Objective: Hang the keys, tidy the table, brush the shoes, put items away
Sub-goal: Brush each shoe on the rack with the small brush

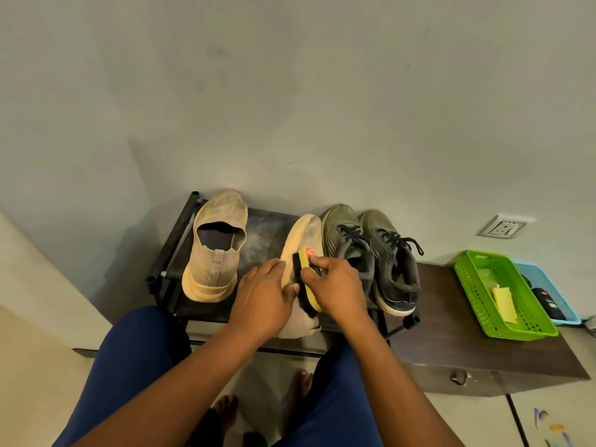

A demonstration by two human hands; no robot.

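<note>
The beige shoe [301, 240] being brushed lies tipped on its side on the shoe rack [174, 240], between its upright mate [216, 246] and the grey laced pair [371, 253]. The left hand [263, 296] steadies it with fingers laid over the sole, while the right hand [333, 290] grips the yellow brush [306, 279], bristles against the shoe. A hard stroke could roll the tipped shoe off the rack's front edge or knock it into the grey pair.

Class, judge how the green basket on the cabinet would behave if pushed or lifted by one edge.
The green basket is probably light: its walls are perforated plastic and it seems to hold only some yellow paper. It would likely slide easily on the smooth dark cabinet top. It sits tilted against the blue tray, so it may shift.
</note>
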